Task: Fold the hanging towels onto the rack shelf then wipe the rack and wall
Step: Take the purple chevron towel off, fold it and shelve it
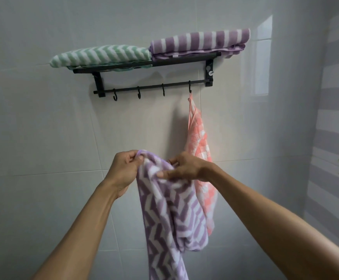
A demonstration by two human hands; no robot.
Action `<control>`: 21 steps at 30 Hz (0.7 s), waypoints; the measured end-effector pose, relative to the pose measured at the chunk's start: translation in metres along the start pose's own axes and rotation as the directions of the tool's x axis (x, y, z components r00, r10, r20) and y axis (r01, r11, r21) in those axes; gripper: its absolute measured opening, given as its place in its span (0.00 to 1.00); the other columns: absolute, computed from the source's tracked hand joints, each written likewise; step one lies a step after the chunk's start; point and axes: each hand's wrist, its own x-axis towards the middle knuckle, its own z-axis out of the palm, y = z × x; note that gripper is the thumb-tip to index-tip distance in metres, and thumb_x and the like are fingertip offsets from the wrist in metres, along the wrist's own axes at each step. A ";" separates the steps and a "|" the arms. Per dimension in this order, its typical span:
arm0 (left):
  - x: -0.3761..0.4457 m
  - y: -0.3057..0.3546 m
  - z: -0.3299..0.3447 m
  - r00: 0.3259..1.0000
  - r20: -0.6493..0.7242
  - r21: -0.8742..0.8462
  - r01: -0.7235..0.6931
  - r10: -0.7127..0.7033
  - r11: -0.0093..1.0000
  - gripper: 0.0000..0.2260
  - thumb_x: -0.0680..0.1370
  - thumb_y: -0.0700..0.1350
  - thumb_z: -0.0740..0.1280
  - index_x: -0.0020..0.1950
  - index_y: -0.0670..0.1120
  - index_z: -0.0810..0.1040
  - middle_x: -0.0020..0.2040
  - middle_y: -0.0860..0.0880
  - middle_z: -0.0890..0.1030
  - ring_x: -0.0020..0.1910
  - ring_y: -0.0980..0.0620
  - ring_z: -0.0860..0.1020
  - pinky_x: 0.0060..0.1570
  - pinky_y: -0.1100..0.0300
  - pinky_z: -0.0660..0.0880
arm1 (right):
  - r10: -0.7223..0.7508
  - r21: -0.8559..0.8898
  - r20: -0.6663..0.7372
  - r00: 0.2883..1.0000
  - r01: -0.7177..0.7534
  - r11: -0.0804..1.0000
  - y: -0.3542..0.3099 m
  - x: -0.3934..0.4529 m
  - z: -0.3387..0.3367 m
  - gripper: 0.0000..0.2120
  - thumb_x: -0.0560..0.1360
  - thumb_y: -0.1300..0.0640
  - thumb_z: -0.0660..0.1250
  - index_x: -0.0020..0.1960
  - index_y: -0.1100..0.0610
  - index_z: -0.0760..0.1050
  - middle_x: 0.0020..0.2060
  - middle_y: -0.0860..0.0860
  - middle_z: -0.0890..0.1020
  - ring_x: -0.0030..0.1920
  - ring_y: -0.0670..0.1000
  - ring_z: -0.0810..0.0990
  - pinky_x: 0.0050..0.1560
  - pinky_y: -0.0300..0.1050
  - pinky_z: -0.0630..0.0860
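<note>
On the tiled wall (43, 138) the rack (144, 66) already carries two folded towels; both hands (left hand (124, 170), right hand (186, 168)) pinch the purple towel (164, 219), the pink towel (197, 138) hangs, wiping remains.

Four towels (164, 209), one rack (152, 65), seemingly four hooks (115, 97), two hands (124, 168)

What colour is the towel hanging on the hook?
Pink and white checks on the hanging towel; the head view shows it.
</note>
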 end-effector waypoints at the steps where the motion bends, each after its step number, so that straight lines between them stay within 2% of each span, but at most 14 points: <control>1: 0.004 0.000 -0.007 0.998 -0.056 -0.002 -0.012 0.012 1.000 0.12 0.83 0.33 0.59 0.51 0.38 0.84 0.48 0.39 0.85 0.47 0.45 0.81 0.53 0.52 0.78 | 0.057 -0.021 0.072 0.996 -0.056 0.998 0.010 -0.004 0.002 0.22 0.65 0.37 0.78 0.48 0.54 0.85 0.45 0.50 0.88 0.46 0.50 0.86 0.53 0.48 0.83; 3: 0.013 0.000 -0.026 0.990 -0.134 0.022 -0.031 0.034 0.999 0.12 0.83 0.34 0.59 0.50 0.38 0.83 0.45 0.41 0.83 0.45 0.47 0.80 0.50 0.55 0.75 | 0.178 -0.104 0.161 0.971 -0.163 0.981 0.028 -0.014 0.005 0.26 0.65 0.37 0.79 0.53 0.56 0.85 0.50 0.50 0.87 0.52 0.53 0.85 0.59 0.51 0.81; 4: 0.017 -0.001 -0.036 0.986 -0.161 0.054 -0.037 0.045 0.998 0.13 0.83 0.34 0.59 0.48 0.39 0.83 0.43 0.42 0.83 0.43 0.47 0.79 0.49 0.55 0.75 | 0.229 -0.206 0.192 0.954 -0.189 0.960 0.034 -0.019 0.005 0.27 0.66 0.36 0.77 0.54 0.56 0.84 0.51 0.49 0.86 0.53 0.52 0.84 0.60 0.51 0.80; 6: 0.025 -0.002 -0.058 0.974 -0.219 0.142 -0.031 0.062 0.989 0.14 0.83 0.34 0.59 0.46 0.42 0.84 0.44 0.42 0.82 0.43 0.47 0.79 0.49 0.55 0.74 | 0.329 -0.442 0.237 0.914 -0.201 0.875 0.043 -0.025 0.000 0.24 0.71 0.34 0.72 0.52 0.55 0.82 0.49 0.47 0.83 0.49 0.50 0.81 0.57 0.47 0.80; 7: 0.028 -0.004 -0.068 0.966 -0.250 0.188 -0.020 0.067 0.982 0.15 0.82 0.35 0.59 0.45 0.45 0.84 0.44 0.42 0.82 0.43 0.47 0.78 0.49 0.54 0.74 | 0.374 -0.536 0.235 0.897 -0.201 0.820 0.045 -0.027 -0.003 0.24 0.72 0.34 0.70 0.52 0.55 0.82 0.47 0.48 0.81 0.47 0.49 0.79 0.54 0.45 0.79; 9: 0.033 -0.010 -0.082 0.954 -0.290 0.272 0.011 0.071 0.962 0.15 0.82 0.36 0.60 0.45 0.47 0.83 0.45 0.43 0.82 0.44 0.47 0.78 0.49 0.54 0.74 | 0.432 -0.668 0.175 0.885 -0.216 0.712 0.045 -0.027 -0.012 0.30 0.73 0.33 0.68 0.59 0.58 0.79 0.49 0.50 0.80 0.49 0.52 0.79 0.54 0.46 0.78; 11: 0.033 -0.017 -0.089 0.952 -0.295 0.359 0.038 0.075 0.932 0.13 0.82 0.37 0.60 0.45 0.48 0.82 0.45 0.43 0.82 0.43 0.47 0.77 0.47 0.54 0.73 | 0.446 -0.763 0.079 0.891 -0.234 0.603 0.037 -0.024 -0.025 0.28 0.75 0.38 0.69 0.62 0.60 0.77 0.49 0.51 0.78 0.48 0.53 0.77 0.50 0.44 0.75; 14: 0.029 -0.029 -0.092 0.935 -0.342 0.469 0.088 0.089 0.879 0.11 0.81 0.39 0.61 0.48 0.45 0.83 0.45 0.42 0.84 0.44 0.41 0.79 0.44 0.54 0.73 | 0.396 -0.853 -0.044 0.917 -0.241 0.462 0.019 -0.019 -0.043 0.10 0.77 0.52 0.67 0.52 0.58 0.74 0.48 0.53 0.77 0.45 0.54 0.76 0.47 0.47 0.76; 16: 0.025 -0.033 -0.089 0.904 -0.416 0.487 0.127 0.102 0.864 0.09 0.81 0.38 0.62 0.50 0.42 0.82 0.46 0.42 0.83 0.46 0.41 0.79 0.44 0.55 0.72 | 0.300 -0.849 -0.169 0.939 -0.293 0.441 0.008 -0.017 -0.053 0.04 0.77 0.57 0.65 0.51 0.55 0.72 0.49 0.53 0.77 0.47 0.55 0.77 0.45 0.47 0.76; 18: 0.024 -0.031 -0.087 0.876 -0.468 0.488 0.148 0.115 0.860 0.08 0.80 0.39 0.63 0.52 0.41 0.82 0.47 0.43 0.82 0.47 0.41 0.78 0.45 0.55 0.72 | 0.167 -0.819 -0.302 0.939 -0.345 0.459 -0.002 -0.017 -0.060 0.07 0.77 0.59 0.63 0.55 0.56 0.74 0.49 0.52 0.78 0.47 0.55 0.78 0.43 0.48 0.73; 21: 0.031 -0.024 -0.090 0.855 -0.504 0.469 0.156 0.119 0.870 0.07 0.80 0.40 0.64 0.50 0.40 0.81 0.46 0.41 0.82 0.45 0.42 0.78 0.45 0.54 0.72 | 0.029 -0.797 -0.435 0.900 -0.400 0.453 -0.014 -0.013 -0.067 0.11 0.79 0.61 0.61 0.60 0.57 0.74 0.50 0.53 0.79 0.49 0.58 0.81 0.45 0.48 0.70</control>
